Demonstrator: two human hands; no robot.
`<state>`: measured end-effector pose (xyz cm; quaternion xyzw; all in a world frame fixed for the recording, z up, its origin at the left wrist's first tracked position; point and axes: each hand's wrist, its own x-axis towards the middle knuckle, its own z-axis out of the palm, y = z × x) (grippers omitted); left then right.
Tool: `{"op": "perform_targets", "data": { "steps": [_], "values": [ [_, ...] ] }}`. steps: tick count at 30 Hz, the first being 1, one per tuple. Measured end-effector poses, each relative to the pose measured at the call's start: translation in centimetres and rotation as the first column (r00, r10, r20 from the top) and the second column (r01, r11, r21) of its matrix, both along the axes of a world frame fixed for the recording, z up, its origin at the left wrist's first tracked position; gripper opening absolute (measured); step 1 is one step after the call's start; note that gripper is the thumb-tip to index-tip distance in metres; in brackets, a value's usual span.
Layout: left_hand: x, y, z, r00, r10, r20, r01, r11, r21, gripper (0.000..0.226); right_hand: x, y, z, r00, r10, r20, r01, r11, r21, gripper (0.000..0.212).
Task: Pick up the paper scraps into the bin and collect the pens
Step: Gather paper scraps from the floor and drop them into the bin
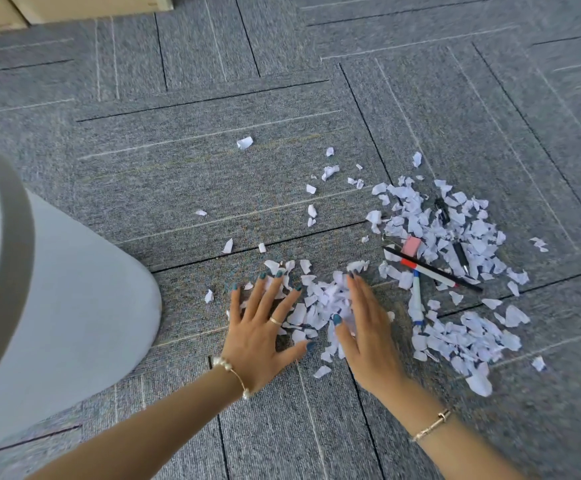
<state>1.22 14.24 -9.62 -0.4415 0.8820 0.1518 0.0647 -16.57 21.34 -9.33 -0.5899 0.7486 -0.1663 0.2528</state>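
**Herding the scraps before the lift**

Fingers straight on both sides: my left hand (264,327) lies flat on the carpet (178,174) with its fingers fanned apart over a few scraps, and my right hand (365,327) stands more on edge, fingers close together like a paddle, pressed against the small heap of paper scraps (320,303) between my palms. Neither hand grips anything yet.

To do this well, I judge I should draw both hands toward each other, keeping the little-finger edges down on the pile so nothing slips beneath, then cup the bundle from both sides and lift it straight to the bin (39,289), which stands just to my left. Small handfuls will shed less on the way.

Most of the paper lies in the larger scatter (455,237) to the right, well apart from the bin. The pens are mixed into it: a black pen (434,270) with a red band, a blue-and-white marker (417,299), and what seems another dark pen (460,254), partly buried. A pink eraser (411,244) sits there too. I ought to pull the pens out before sweeping that side.
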Motion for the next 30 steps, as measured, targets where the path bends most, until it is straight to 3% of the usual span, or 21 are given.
{"op": "perform_targets", "data": {
  "steps": [5,12,18,22,30],
  "values": [
    [-3.0,-1.6,0.7,0.992,-0.123,-0.039,0.124,0.992,0.032,0.066,-0.1,-0.9,0.6,1.0,-0.013,0.014,0.015,0.99,-0.141,0.059],
    [-4.6,-1.5,0.8,0.985,-0.156,-0.068,0.158,0.987,0.024,0.078,-3.3,1.3,0.0,0.98,-0.164,-0.111,0.155,0.984,-0.087,0.056],
    [-7.2,-1.1,0.3,0.923,-0.383,-0.042,0.384,0.923,0.031,0.091,-2.6,1.4,-0.3,0.986,-0.156,-0.061,0.147,0.981,-0.129,0.054],
    [-7.5,-1.2,0.2,0.911,-0.413,-0.021,0.413,0.91,0.022,0.072,-2.8,0.9,0.0,0.98,-0.194,-0.036,0.185,0.966,-0.183,0.052],
    [-6.9,-1.8,-0.4,0.858,-0.437,-0.271,0.395,0.897,-0.199,0.026,-2.8,1.2,0.0,0.985,-0.146,-0.087,0.129,0.976,-0.177,0.052]
  ]
}}
